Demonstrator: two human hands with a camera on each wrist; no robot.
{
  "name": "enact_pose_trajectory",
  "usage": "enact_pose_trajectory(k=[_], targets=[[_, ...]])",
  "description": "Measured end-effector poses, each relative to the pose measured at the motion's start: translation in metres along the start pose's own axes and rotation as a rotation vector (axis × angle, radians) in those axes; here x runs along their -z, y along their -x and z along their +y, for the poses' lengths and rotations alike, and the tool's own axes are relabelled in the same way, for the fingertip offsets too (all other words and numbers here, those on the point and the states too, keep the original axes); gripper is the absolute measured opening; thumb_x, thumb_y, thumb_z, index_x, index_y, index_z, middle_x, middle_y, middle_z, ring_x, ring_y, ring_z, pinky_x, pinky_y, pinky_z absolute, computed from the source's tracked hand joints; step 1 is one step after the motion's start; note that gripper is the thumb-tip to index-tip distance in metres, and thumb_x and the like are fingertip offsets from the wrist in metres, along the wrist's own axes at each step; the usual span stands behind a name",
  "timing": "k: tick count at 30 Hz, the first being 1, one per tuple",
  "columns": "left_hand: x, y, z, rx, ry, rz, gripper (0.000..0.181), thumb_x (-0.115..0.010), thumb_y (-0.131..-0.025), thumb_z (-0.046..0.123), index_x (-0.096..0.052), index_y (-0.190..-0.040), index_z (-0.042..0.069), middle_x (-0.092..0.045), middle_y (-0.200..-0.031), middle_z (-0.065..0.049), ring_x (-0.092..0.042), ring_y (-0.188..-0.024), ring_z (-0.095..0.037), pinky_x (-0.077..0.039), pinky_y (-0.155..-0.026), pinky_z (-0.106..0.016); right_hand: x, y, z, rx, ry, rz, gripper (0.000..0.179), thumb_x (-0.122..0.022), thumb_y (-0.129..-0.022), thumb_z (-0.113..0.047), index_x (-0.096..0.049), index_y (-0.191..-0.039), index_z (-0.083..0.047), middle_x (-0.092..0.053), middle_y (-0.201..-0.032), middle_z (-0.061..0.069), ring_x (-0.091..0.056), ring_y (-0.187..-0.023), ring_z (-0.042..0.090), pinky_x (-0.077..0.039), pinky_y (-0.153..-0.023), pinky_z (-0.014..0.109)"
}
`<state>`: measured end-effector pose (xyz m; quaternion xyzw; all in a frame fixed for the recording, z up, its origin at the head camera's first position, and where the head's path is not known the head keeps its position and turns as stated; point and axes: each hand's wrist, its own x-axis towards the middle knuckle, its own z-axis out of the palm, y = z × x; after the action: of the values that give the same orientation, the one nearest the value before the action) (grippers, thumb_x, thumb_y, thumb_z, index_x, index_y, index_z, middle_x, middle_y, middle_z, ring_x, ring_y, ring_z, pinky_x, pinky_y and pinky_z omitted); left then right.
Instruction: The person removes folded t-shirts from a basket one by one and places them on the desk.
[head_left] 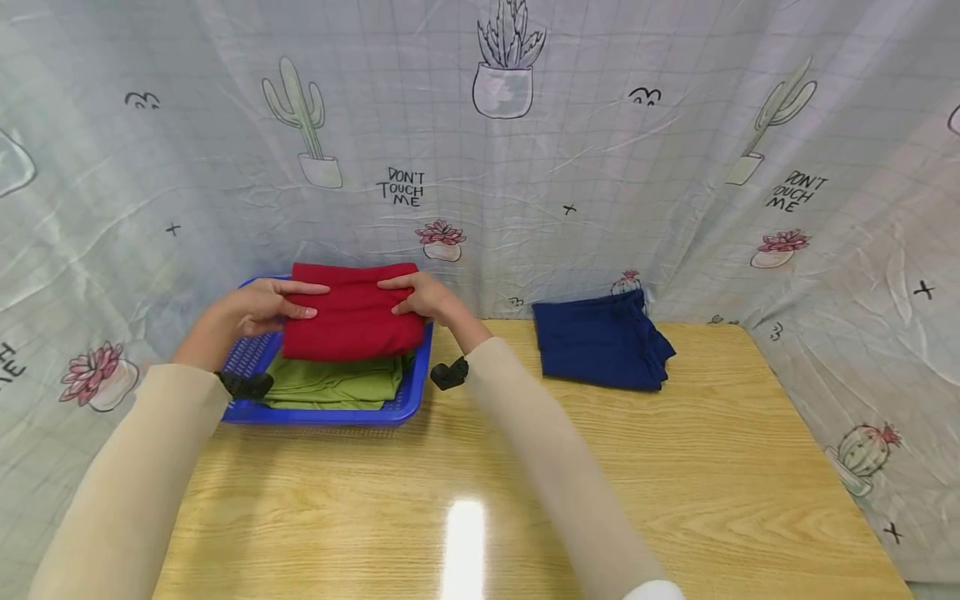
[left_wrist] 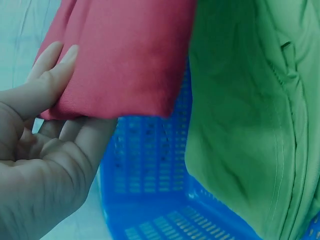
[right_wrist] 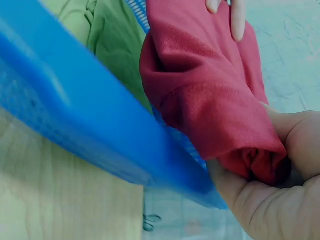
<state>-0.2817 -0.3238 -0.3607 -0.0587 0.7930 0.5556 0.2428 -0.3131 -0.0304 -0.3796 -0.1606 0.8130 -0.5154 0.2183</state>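
A folded red cloth [head_left: 352, 312] is held level over the blue plastic basket [head_left: 322, 416] at the left of the table. My left hand [head_left: 258, 307] grips its left end, thumb and fingers on either side of the fabric in the left wrist view. At the right end my right hand [head_left: 426, 298] pinches it, and the right wrist view shows the rolled layers [right_wrist: 250, 160] between thumb and fingers. Below the red cloth, folded green fabric [head_left: 333, 383] lies in the basket, partly hidden by it. Seams show on this green garment [left_wrist: 250, 125] in the left wrist view.
A folded navy blue cloth [head_left: 600, 342] lies on the wooden table [head_left: 675, 467] at the back right, near the curtain. The printed curtain [head_left: 570, 150] hangs behind the table and along its sides. Basket walls [left_wrist: 150, 155] are slotted.
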Motion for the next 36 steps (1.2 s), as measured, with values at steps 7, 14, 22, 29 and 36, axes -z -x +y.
enact_pose_trajectory(k=[7,14,22,29,36], targets=[[-0.021,0.006,0.01,-0.046,0.0,0.019,0.065,-0.071,-0.096,0.007,-0.045,-0.155,0.016,-0.031,-0.155,-0.013,-0.063,-0.092,-0.006,-0.056,-0.081,-0.027,0.017,0.009,0.0,0.089,0.167,0.038,0.056,-0.072,-0.092,0.0,-0.063,-0.142,-0.023,-0.046,-0.155,0.01,-0.047,-0.099,0.013,-0.037,-0.061,0.02],[-0.04,0.011,0.018,-0.074,0.013,0.062,0.064,-0.072,-0.095,0.006,-0.048,-0.153,0.014,-0.028,-0.161,-0.016,-0.065,-0.094,-0.007,-0.057,-0.082,-0.028,0.03,0.024,0.003,0.124,0.177,0.056,0.056,-0.072,-0.092,0.0,-0.063,-0.142,-0.023,-0.045,-0.155,0.011,-0.044,-0.096,0.015,-0.034,-0.059,0.02],[-0.071,0.024,0.027,-0.185,-0.034,0.101,0.06,-0.074,-0.092,0.002,-0.054,-0.149,0.012,-0.028,-0.163,-0.012,-0.055,-0.071,-0.005,-0.05,-0.065,-0.022,0.047,0.05,0.019,0.177,0.177,0.108,0.054,-0.072,-0.094,-0.003,-0.063,-0.142,-0.025,-0.051,-0.151,0.01,-0.049,-0.112,0.017,-0.037,-0.061,0.021],[-0.099,0.031,0.03,-0.238,-0.03,0.099,0.058,-0.075,-0.09,0.001,-0.058,-0.145,0.009,-0.029,-0.164,-0.013,-0.058,-0.113,-0.017,-0.057,-0.077,-0.024,0.061,0.081,0.029,0.177,0.26,0.121,0.053,-0.072,-0.095,-0.009,-0.061,-0.143,-0.03,-0.053,-0.15,0.009,-0.051,-0.106,0.02,-0.037,-0.063,0.025],[-0.132,0.031,0.032,-0.323,-0.006,0.078,0.051,-0.076,-0.089,-0.001,-0.064,-0.139,0.007,-0.04,-0.158,-0.014,-0.053,-0.128,-0.03,-0.058,-0.077,-0.027,0.079,0.113,0.046,0.177,0.219,0.148,0.051,-0.071,-0.096,-0.01,-0.062,-0.143,-0.029,-0.054,-0.146,0.01,-0.057,-0.099,0.021,-0.041,-0.063,0.026]])
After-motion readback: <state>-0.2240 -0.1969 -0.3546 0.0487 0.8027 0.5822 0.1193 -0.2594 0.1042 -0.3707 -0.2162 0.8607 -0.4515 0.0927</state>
